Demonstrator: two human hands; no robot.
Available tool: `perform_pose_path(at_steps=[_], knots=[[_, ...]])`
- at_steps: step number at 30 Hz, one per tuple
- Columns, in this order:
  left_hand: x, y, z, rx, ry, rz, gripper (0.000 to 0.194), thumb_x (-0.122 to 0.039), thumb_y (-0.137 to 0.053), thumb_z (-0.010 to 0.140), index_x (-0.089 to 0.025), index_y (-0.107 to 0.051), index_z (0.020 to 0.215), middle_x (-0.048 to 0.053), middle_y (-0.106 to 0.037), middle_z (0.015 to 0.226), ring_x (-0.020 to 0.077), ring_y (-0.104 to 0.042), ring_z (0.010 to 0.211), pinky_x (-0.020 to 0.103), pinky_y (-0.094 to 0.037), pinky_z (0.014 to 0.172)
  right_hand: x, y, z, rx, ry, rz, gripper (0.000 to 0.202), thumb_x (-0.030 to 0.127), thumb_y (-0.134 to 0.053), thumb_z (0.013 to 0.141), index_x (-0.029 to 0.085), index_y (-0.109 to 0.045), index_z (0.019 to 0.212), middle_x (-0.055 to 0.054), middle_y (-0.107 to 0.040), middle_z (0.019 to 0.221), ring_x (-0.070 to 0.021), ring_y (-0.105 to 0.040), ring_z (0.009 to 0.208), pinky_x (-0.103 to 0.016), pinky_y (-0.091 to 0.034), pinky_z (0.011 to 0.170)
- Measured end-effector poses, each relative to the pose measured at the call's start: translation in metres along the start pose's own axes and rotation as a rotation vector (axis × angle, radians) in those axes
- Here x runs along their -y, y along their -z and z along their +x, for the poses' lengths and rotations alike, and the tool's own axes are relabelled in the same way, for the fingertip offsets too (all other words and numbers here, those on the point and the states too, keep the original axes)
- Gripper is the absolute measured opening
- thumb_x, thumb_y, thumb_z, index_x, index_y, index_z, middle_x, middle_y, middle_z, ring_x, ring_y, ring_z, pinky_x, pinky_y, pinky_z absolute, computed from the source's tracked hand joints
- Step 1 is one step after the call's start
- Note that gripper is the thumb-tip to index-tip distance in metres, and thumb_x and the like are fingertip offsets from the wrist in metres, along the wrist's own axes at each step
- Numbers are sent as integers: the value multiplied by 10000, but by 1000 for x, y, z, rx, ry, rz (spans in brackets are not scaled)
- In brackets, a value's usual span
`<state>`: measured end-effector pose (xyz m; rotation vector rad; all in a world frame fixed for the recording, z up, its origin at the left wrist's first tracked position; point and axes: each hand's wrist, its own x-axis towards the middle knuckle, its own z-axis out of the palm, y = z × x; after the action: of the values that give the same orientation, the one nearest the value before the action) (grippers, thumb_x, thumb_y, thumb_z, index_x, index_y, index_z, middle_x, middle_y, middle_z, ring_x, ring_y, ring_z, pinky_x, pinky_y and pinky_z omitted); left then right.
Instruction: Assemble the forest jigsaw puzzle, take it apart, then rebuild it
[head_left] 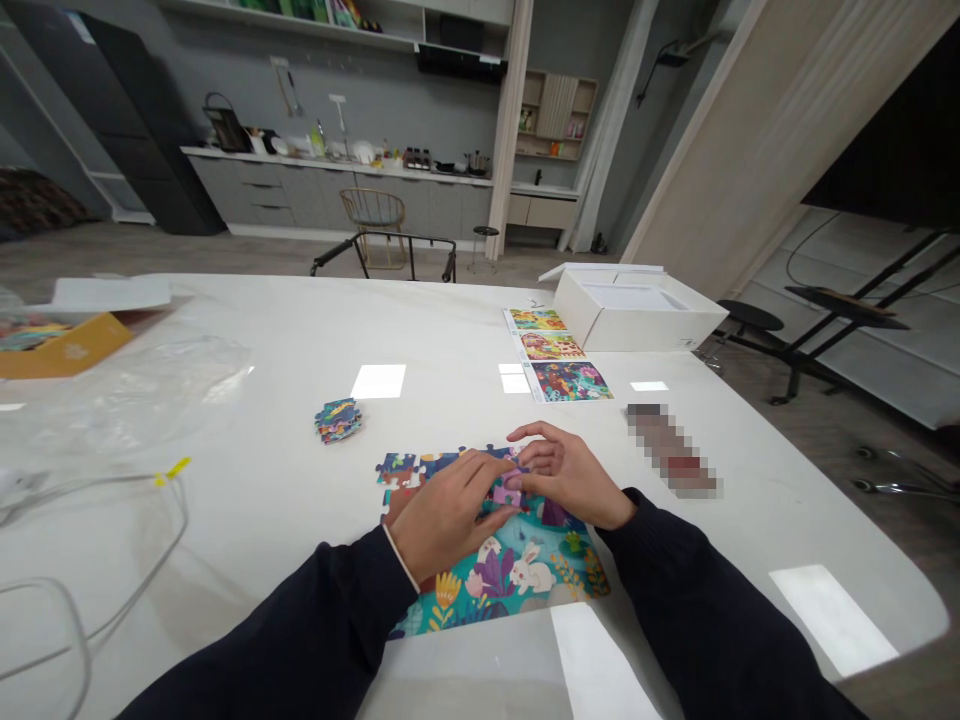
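We could read no text, brand or number for certain. Well beyond the left hand [454,505], on its outer side, a pale mark stood on the front of the orange box [112,345], too faint for us to make out. Ahead of the right hand [566,475], the white box [651,325] bore tiny marks low on its side, also too small to read. Nearer that hand, the printed pictures [574,382] had small marks along their left border, and past them we saw a thin dark squiggle [535,305] that we could not decipher.
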<state>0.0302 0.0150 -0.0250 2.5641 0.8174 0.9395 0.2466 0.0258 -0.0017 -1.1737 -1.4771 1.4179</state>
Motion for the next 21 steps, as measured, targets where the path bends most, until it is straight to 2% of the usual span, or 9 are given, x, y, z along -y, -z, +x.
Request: perform_pose_path(at_steps=[2,6,10,12,16,21], knots=[[4,-3,-3,-13,0,-10,259,-299,-590,1029,-187,-544,1258,107,-685,1157,254,-647,1086,414,-557,944,1,6,-1,4,6,-32,615,340,-936,652,215,-628,1169,-12,-739,866,-172,-709,739,-324,-589,738],[10,-6,-6,-25,27,-31,195,-284,-597,1027,-180,-576,1191,98,-694,1094,240,-666,1035,392,-573,909,6,41,-5,29,30,-279,529,370,-844,765,205,-639,1224,-77,-757,1012,-213,-713,870,-400,-583,862],[12,-7,-7,22,-1,-73,239,-310,-570,1043,-187,-580,1247,114,-700,1168,245,-664,1138,396,-571,982,3,64,-13,90,68,-734,590,366,-927,646,203,-725,1175,-94,-689,1098,-229,-650,878,-397,-562,817],[10,-6,-7,88,-26,-80,296,-307,-557,1047,-193,-556,1320,124,-687,1263,257,-637,1236,417,-549,1047,0,65,-15,107,84,-842,620,343,-963,593,191,-731,1148,-94,-660,1103,-232,-635,896,-382,-550,814],[8,-6,-7,227,-65,-49,389,-285,-573,1025,-195,-512,1398,137,-665,1344,291,-612,1297,491,-500,1118,-3,57,-14,64,39,-940,529,295,-986,548,184,-714,988,-43,-654,948,-218,-618,852,-353,-517,790],[7,-5,-5,260,-48,-34,336,-271,-550,1025,-194,-539,1352,139,-666,1327,291,-588,1326,491,-485,1135,-2,52,-14,29,-30,-915,558,224,-980,508,198,-636,946,-16,-631,923,-206,-612,849,-326,-489,772]])
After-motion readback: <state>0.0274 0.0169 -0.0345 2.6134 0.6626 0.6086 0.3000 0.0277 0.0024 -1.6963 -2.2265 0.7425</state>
